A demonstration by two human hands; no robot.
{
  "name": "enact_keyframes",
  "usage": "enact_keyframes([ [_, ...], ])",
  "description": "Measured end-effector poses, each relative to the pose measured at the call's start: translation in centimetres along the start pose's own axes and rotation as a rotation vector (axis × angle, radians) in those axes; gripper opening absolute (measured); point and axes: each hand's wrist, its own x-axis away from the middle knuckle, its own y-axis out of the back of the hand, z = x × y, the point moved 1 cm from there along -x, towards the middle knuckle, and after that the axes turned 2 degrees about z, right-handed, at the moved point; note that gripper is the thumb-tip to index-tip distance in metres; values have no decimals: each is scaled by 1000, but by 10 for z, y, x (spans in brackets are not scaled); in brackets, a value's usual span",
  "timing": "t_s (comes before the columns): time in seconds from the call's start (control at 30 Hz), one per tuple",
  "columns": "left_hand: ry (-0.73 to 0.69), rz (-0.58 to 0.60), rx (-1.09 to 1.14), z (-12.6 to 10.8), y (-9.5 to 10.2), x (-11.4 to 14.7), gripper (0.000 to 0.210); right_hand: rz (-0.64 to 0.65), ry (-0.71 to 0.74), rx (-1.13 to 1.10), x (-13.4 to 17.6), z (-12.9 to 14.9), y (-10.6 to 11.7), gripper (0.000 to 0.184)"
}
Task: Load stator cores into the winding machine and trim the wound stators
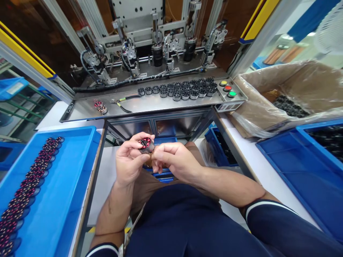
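My left hand (129,159) grips a motor stator (146,144), a dark ring with red parts inside, between thumb and fingers. It is tilted so its wound face points up toward me. My right hand (175,159) is beside it, thumb and fingertips pinched together at the stator's lower right edge. What the right fingers pinch, perhaps something thin, is too small to make out. Both hands are above my lap, in front of the machine's metal ledge (150,107).
On the ledge lie wire cutters (125,101), wound stators (100,107) and rows of black stator cores (184,89). Coloured buttons (227,88) sit at its right end. A blue tray (72,157) with wound stators is left; a lined cardboard box (249,103) and blue bins (294,167) stand right.
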Motion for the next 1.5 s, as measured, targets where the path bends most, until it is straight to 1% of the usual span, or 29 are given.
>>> enact_keyframes([
  [0.1,-42,50,-31,1,2,0,24,62,-81,-155,-2,-2,3,47],
  [0.17,-62,102,-57,1,3,0,24,108,-104,-219,-3,-5,3,47],
  [0.23,-83,117,-98,-1,3,0,31,139,-76,-209,-4,-8,5,44],
  [0.27,-95,95,-130,-3,4,1,40,139,-27,-160,-5,-8,7,43],
  [0.3,-102,57,-171,-6,5,2,51,124,58,-64,-5,-8,10,43],
  [0.33,-94,17,-218,-9,6,4,61,92,184,78,-5,-7,14,42],
  [0.37,-65,-10,-264,-12,7,6,68,49,344,258,-4,-5,18,41],
  [0.4,-20,-19,-305,-14,7,9,70,10,516,460,-3,-2,21,39],
  [0.47,101,9,-361,-17,5,14,62,-20,823,835,-1,3,26,35],
  [0.5,150,28,-371,-18,3,17,56,-16,930,962,0,5,28,33],
  [0.53,180,42,-372,-18,1,18,51,-4,995,1043,1,6,29,32],
  [0.6,187,57,-373,-18,-2,19,41,11,1046,1085,3,7,30,33],
  [0.67,160,61,-400,-18,-3,18,39,24,1025,1029,3,9,30,35],
  [0.77,103,34,-475,-17,-2,17,46,48,961,918,4,13,30,32],
  [0.9,40,25,-505,-16,-2,18,49,47,893,839,5,19,27,10],
  [0.93,29,24,-492,-16,-3,18,49,42,870,812,5,19,26,7],
  [1.03,34,-12,-422,-15,-7,18,46,-32,754,689,7,18,21,16],
  [1.17,54,-25,-331,-12,-12,18,42,-134,499,515,11,11,20,27],
  [1.27,9,-24,-377,-11,-14,17,39,-188,330,455,13,7,30,35],
  [1.33,-30,-15,-474,-12,-14,16,36,-238,266,473,15,9,41,36],
  [1.37,-60,0,-541,-13,-13,16,35,-266,276,512,16,12,46,35],
  [1.4,-100,21,-623,-15,-12,15,35,-291,324,578,17,16,49,33],
  [1.47,-190,82,-802,-17,-11,14,38,-300,508,775,20,26,52,29],
  [1.5,-231,112,-877,-18,-10,14,42,-270,605,884,21,30,49,29],
])
